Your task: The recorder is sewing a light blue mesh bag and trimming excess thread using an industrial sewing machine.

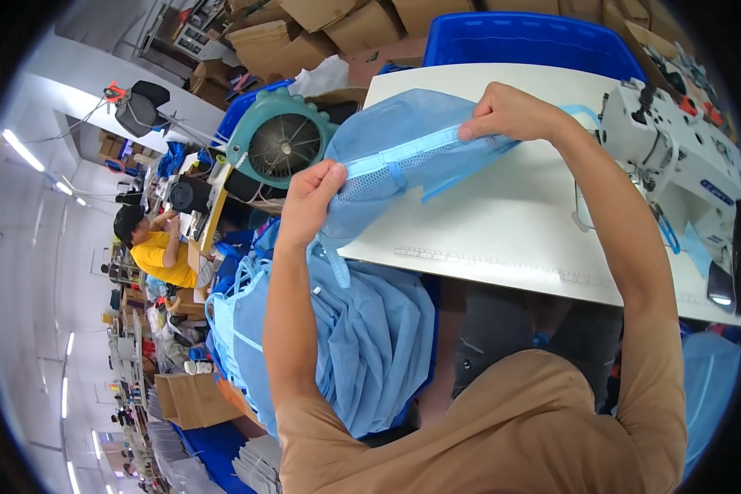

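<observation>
holding a blue mesh piece (379, 123) stretched out above the left end of the white counter (502, 222), well apart from the sewing machine (671, 148) at the right. gripping one end of a pale blue band (412, 151) with the left hand (306, 202): fingers curled closed, thumb pressed down on the cloth. gripping farther along, to the right and far side, with the right hand (514, 115): thumb and fingers pinched together on the band, without any visible gap.

finding the band already laid straight along the mesh, taut between both grips; judging that much as done. noting also a short tab (395, 171) just below the band, apparently joined to it. unable to tell whether stitched full length or only partly, at this scale.

seeing a loose flap (446, 188) with a free corner over the counter, and a narrow strip (337, 267) dangling below the left hand; cannot tell whether finished or left to be sewn. judging this piece as handled rather than sewn right now, being clear of the machine.

noticing a heap of similar blue cloth (375, 337) to the near left, below the counter; impossible to sort into done and undone from here.
</observation>
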Demonstrator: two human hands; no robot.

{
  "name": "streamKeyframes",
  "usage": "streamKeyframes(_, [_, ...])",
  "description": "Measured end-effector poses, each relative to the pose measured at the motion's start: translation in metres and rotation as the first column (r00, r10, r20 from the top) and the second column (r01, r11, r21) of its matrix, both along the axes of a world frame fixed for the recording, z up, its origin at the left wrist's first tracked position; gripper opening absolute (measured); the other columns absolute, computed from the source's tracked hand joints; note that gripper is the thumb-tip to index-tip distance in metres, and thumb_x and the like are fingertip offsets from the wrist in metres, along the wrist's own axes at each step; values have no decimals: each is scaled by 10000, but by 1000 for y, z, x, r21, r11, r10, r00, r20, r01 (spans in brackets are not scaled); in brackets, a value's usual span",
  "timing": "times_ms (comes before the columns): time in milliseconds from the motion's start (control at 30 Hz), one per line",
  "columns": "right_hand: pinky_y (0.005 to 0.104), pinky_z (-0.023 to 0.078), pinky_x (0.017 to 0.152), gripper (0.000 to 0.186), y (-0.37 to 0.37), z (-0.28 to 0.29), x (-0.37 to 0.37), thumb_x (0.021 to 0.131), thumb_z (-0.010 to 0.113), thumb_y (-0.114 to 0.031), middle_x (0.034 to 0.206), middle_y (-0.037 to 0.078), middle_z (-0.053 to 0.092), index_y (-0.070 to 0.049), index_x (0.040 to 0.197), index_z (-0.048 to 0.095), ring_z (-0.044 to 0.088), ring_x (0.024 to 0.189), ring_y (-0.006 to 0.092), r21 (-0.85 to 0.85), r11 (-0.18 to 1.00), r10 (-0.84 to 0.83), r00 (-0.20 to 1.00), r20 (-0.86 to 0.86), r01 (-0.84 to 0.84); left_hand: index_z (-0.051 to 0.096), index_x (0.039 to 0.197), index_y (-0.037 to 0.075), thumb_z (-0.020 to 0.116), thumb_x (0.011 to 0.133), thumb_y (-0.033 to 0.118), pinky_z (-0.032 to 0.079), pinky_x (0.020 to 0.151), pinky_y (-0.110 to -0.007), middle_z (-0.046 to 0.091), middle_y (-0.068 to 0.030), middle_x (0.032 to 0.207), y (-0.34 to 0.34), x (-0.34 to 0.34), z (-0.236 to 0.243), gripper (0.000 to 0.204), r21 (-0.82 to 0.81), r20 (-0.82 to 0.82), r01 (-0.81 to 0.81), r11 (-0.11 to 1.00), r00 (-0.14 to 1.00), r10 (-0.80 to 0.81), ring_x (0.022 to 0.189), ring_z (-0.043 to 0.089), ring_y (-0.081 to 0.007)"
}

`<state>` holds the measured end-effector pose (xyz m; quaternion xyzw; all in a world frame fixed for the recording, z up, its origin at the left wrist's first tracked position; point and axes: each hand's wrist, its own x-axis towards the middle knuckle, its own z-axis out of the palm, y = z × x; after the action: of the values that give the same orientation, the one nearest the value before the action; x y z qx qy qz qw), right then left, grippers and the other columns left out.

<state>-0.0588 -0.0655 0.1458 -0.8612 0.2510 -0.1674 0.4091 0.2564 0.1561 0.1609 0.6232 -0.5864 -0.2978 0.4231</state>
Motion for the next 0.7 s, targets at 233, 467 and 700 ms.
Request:
streamKeyframes(233, [327, 242, 512, 504, -1, 1, -2, 840, 883, -380, 532, -58, 346, -99, 548, 583, 286, 535, 95, -3, 1000, 11, 998, 70, -10, 674, 922, 29, 660, 1076, 307, 348, 703, -216, 521, 90, 825, 2, 2, 4, 319, -57, -8, 49, 997, 999, -50, 788, 423, -32])
streamKeyframes(467, [318, 273, 525, 475, 5, -7, -15, 866, 852, -359, 538, -54, 370, -87, 571, 597, 309, 546, 95, 13, 1000, -2, 995, 99, 1, 693, 1024, 35, 650, 1078, 286, 388, 745, -209, 555, 84, 876, 5, -13, 8, 261, 6, -16, 67, 998, 998, -67, 823, 462, -39])
streamKeyframes(700, [299, 378, 649, 405, -6, -30, -36, 1008, 698, -356, 699, -20, 503, -38, 771, 616, 435, 691, 105, -38, 999, 39, 989, 145, -34, 705, 1092, 27, 627, 1080, 229, 424, 821, -226, 588, 71, 920, 0, -39, 11, 217, 173, 59, 131, 976, 988, -143, 885, 498, -54])
